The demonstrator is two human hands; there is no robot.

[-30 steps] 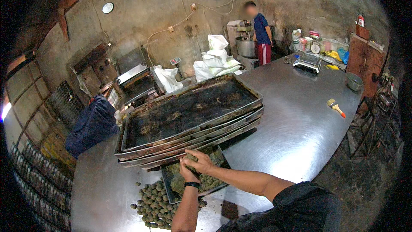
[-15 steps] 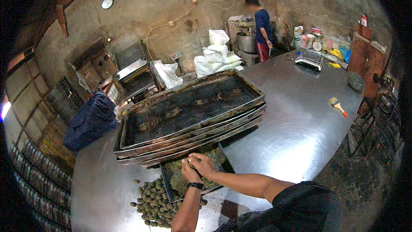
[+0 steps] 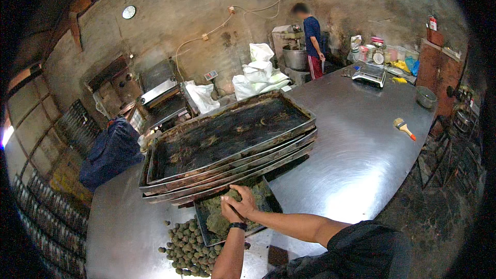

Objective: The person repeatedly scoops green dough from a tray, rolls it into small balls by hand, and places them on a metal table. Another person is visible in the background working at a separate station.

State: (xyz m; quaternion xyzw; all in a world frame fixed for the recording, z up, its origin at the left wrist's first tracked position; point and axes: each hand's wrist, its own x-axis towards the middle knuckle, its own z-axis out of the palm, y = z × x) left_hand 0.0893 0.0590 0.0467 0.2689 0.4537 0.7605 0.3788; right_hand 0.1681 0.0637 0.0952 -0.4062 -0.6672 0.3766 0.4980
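Note:
My left hand (image 3: 230,210) and my right hand (image 3: 245,203) are closed together around a lump of greenish-brown paste (image 3: 234,195). Both are above a dark shallow tray (image 3: 201,227), where more of the same crumbly paste (image 3: 217,223) lies. A dark bracelet circles my left wrist. To the left of that tray, many small rolled balls (image 3: 188,243) of similar colour are heaped on the metal table. My fingers partly hide the lump.
Stacked large baking trays (image 3: 232,134) overhang the small tray's far side. The metal table (image 3: 341,150) carries a brush (image 3: 404,128), a scale (image 3: 369,74) and a bowl (image 3: 426,97) on the right. Beyond it, a person (image 3: 313,41) stands by a mixer (image 3: 295,57), near white sacks (image 3: 260,75).
My hands stay over the small tray; the right hand has shifted its grip around the lump, which shows more now. The whole view has tilted slightly.

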